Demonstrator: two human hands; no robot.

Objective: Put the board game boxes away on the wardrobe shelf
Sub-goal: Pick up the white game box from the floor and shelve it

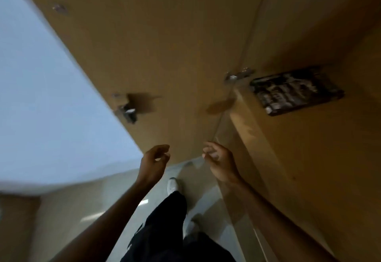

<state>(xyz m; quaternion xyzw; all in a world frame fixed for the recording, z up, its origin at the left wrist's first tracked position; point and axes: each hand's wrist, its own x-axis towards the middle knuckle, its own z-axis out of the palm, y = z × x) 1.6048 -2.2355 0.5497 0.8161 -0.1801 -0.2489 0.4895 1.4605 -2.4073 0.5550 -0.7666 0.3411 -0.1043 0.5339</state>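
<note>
The door point(165, 45) fills the upper centre, the shelf point(309, 148) the right, one box point(296, 90) lies flat on it at upper right, and the left hand point(154, 160) and right hand point(218, 158), lower centre, are loosely curled and empty, so either, being near the door, may strike it.

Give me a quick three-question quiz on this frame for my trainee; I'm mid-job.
1. True or false: the left hand grips something.
2. The dark board game box lies: A on the floor; B on the wardrobe shelf; C in a drawer.
3. What colour is the forward shoe?

Key: 1 false, its loosely curled fingers hold nothing. 2 B. 3 white.
</note>
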